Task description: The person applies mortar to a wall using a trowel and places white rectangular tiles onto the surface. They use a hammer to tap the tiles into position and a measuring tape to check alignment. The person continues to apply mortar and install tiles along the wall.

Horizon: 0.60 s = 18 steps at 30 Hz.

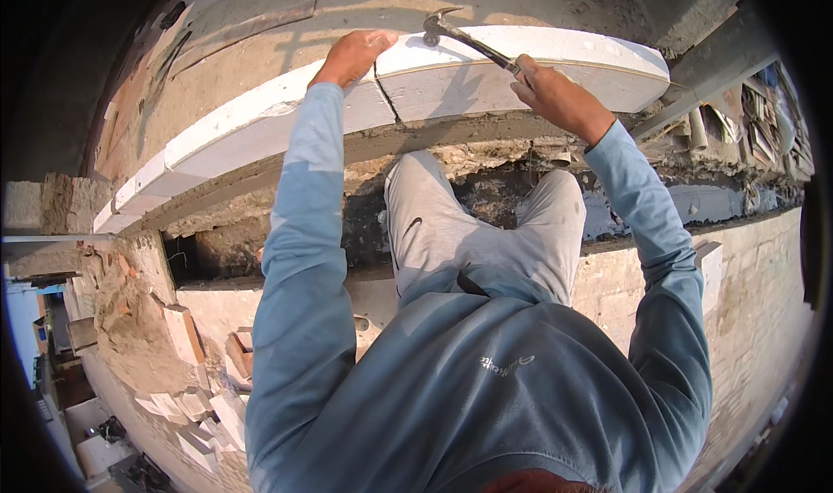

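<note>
My left hand grips the top of a row of white blocks beside a dark vertical joint, fingers bent over the upper edge. Another white block lies to the right of that joint, with a thin string along its front edge. My right hand is closed round the handle of a claw hammer; its head is over that block's top near the joint, and I cannot tell whether it touches. The blocks sit on a grey mortar bed.
Below the row runs a rough trench by my legs. A concrete beam and stacked scrap pieces are at the right. Broken bricks and offcuts lie lower left; a loose white block is right of me. Long strips lie beyond the row.
</note>
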Each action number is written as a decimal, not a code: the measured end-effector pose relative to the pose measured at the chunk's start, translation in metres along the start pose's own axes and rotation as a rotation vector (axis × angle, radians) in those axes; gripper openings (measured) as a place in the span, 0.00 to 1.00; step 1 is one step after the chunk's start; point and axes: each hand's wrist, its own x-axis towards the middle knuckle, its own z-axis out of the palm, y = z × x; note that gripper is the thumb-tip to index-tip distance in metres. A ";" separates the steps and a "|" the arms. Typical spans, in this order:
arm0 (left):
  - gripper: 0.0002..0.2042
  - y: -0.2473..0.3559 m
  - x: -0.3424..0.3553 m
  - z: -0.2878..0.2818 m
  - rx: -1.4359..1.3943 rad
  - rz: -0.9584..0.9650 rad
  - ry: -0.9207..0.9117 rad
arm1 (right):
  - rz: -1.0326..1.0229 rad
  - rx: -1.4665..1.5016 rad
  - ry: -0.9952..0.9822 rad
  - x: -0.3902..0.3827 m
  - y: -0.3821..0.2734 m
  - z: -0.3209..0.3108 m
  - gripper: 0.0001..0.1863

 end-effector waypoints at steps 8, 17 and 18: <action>0.36 0.002 -0.002 -0.003 0.108 -0.027 0.010 | 0.136 0.084 0.153 0.000 -0.054 -0.020 0.13; 0.32 -0.005 -0.014 0.000 0.240 -0.016 0.045 | 0.014 -0.027 -0.054 0.009 -0.051 -0.035 0.13; 0.31 -0.002 -0.012 -0.001 0.271 -0.026 0.050 | 0.044 0.011 0.072 0.003 -0.056 -0.026 0.14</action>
